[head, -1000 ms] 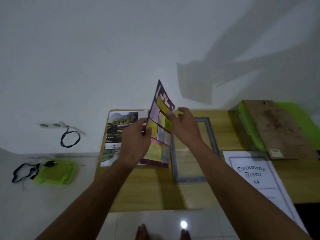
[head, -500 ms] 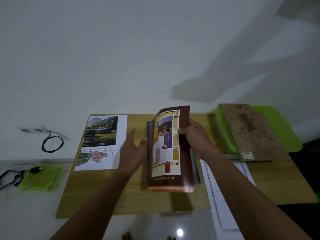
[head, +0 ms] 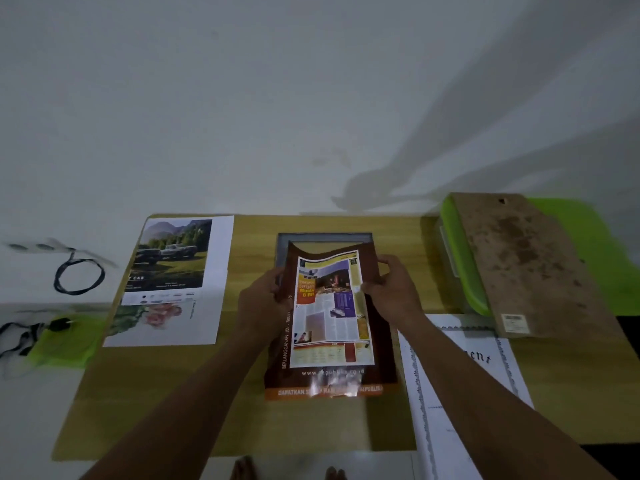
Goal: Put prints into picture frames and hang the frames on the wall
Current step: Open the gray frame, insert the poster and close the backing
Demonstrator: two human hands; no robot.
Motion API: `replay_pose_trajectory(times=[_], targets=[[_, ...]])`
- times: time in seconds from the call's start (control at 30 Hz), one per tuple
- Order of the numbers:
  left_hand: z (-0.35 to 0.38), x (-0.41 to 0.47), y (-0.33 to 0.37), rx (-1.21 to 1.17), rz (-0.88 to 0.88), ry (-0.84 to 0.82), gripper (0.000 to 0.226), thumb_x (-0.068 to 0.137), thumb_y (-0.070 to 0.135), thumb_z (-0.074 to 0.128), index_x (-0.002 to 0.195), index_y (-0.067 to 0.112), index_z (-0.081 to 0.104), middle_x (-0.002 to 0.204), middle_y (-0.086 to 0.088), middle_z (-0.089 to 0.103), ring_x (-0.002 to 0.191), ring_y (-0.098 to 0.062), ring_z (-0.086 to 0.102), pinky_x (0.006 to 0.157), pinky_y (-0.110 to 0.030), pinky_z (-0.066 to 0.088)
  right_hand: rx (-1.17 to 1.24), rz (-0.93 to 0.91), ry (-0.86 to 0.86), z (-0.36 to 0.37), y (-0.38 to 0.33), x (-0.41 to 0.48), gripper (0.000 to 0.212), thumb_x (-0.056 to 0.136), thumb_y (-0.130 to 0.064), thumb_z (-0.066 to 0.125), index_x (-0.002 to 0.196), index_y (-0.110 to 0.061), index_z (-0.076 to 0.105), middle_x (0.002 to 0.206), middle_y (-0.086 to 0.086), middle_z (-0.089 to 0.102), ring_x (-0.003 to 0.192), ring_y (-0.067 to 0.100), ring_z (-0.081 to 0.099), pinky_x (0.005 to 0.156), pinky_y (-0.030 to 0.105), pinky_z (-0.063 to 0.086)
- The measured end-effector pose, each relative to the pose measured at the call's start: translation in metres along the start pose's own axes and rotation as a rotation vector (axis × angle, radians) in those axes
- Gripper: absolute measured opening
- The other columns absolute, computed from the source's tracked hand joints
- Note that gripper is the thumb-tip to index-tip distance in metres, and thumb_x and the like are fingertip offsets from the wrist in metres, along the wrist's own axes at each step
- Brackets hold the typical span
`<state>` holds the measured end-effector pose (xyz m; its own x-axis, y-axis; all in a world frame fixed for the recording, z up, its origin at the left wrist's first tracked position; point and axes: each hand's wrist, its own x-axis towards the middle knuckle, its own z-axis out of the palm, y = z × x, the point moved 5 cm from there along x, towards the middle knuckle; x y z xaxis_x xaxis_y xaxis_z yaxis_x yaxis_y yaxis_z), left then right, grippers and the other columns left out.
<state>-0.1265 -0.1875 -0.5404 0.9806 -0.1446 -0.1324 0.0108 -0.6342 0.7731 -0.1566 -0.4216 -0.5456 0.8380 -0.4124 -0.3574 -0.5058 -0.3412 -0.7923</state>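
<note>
In the head view we see the left hand (head: 263,303) and the right hand (head: 394,292) each pinching a side edge of the brown magazine print (head: 329,323), fingers curled round it, over the grey frame (head: 323,237) lying flat near the middle of the desk's (head: 242,420) far edge.

Glossy paper print (head: 329,317), matt wood-grain table (head: 242,420), rough stained brown board (head: 526,265), green plastic tray (head: 460,271)
</note>
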Motion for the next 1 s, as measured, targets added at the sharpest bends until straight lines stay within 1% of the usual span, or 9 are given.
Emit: replay_pose_trajectory(times=[0.07,0.1,0.23,0.33,0.47,0.53,0.6,0.8,1.0], targets=[[0.009,0.008,-0.002,0.075,0.063,0.010,0.033,0.087,0.031,0.068,0.119,0.031,0.059,0.096,0.013,0.069,0.080,-0.008,0.069,0.062,-0.017,0.051,-0.051,-0.020,0.040,0.008,0.007,0.010,0.053,0.087,-0.010,0.070,0.134,-0.024,0.049,0.111,0.002,0.071,0.087,0.015,0.064,0.058,0.018,0.044],[0.013,0.012,-0.005,0.098,0.072,0.007,0.030,0.089,0.033,0.066,0.118,0.033,0.058,0.096,0.011,0.071,0.079,-0.008,0.070,0.064,-0.021,0.054,-0.065,-0.035,0.058,0.011,0.009,0.015,0.051,0.088,-0.010,0.069,0.134,-0.022,0.050,0.112,0.002,0.070,0.090,0.016,0.064,0.060,0.019,0.045],[0.018,0.020,-0.011,0.165,0.054,0.052,0.032,0.088,0.043,0.062,0.116,0.030,0.056,0.099,0.005,0.068,0.090,-0.014,0.068,0.075,-0.032,0.057,-0.167,-0.096,0.113,0.018,0.012,0.028,0.046,0.089,-0.015,0.070,0.131,-0.020,0.052,0.119,0.003,0.067,0.108,0.022,0.064,0.083,0.033,0.054],[0.018,0.019,-0.009,0.328,0.050,0.095,0.057,0.085,0.047,0.063,0.135,0.027,0.042,0.126,-0.006,0.057,0.118,-0.027,0.054,0.087,-0.043,0.052,-0.378,-0.160,0.101,0.020,0.015,0.027,0.056,0.090,-0.027,0.068,0.140,-0.022,0.042,0.133,0.006,0.053,0.121,0.025,0.054,0.095,0.041,0.052],[0.031,0.015,-0.009,0.454,0.167,-0.113,0.065,0.087,0.047,0.063,0.144,0.029,0.037,0.154,0.000,0.032,0.143,-0.027,0.026,0.110,-0.053,0.037,-0.743,-0.400,-0.060,0.029,0.018,0.019,0.061,0.095,-0.047,0.056,0.147,-0.024,0.034,0.157,0.005,0.031,0.146,0.029,0.026,0.115,0.049,0.034],[0.037,0.015,-0.014,0.527,0.162,-0.210,0.071,0.087,0.050,0.061,0.149,0.030,0.030,0.160,0.001,0.020,0.148,-0.026,0.011,0.116,-0.048,0.023,-0.845,-0.426,-0.156,0.035,0.027,0.017,0.070,0.094,-0.061,0.047,0.151,-0.024,0.030,0.163,0.005,0.020,0.152,0.029,0.011,0.121,0.051,0.022],[0.039,0.018,-0.017,0.577,0.135,-0.244,0.074,0.089,0.050,0.060,0.151,0.029,0.026,0.161,0.002,0.016,0.149,-0.024,0.005,0.117,-0.044,0.020,-0.887,-0.418,-0.171,0.037,0.034,0.019,0.076,0.092,-0.069,0.040,0.152,-0.024,0.027,0.164,0.005,0.018,0.153,0.029,0.007,0.122,0.052,0.017],[0.041,0.025,-0.021,0.659,0.126,-0.228,0.069,0.090,0.050,0.057,0.149,0.027,0.030,0.159,0.003,0.025,0.147,-0.025,0.015,0.113,-0.043,0.030,-0.856,-0.419,-0.143,0.042,0.033,0.021,0.077,0.092,-0.070,0.041,0.152,-0.022,0.029,0.164,0.007,0.020,0.153,0.028,0.007,0.121,0.051,0.015],[0.041,0.026,-0.021,0.709,0.144,-0.231,0.070,0.090,0.052,0.056,0.150,0.026,0.029,0.159,0.001,0.025,0.146,-0.027,0.018,0.114,-0.043,0.029,-0.834,-0.388,-0.161,0.041,0.032,0.023,0.076,0.091,-0.068,0.045,0.151,-0.024,0.029,0.164,0.004,0.019,0.153,0.026,0.008,0.121,0.050,0.016]])
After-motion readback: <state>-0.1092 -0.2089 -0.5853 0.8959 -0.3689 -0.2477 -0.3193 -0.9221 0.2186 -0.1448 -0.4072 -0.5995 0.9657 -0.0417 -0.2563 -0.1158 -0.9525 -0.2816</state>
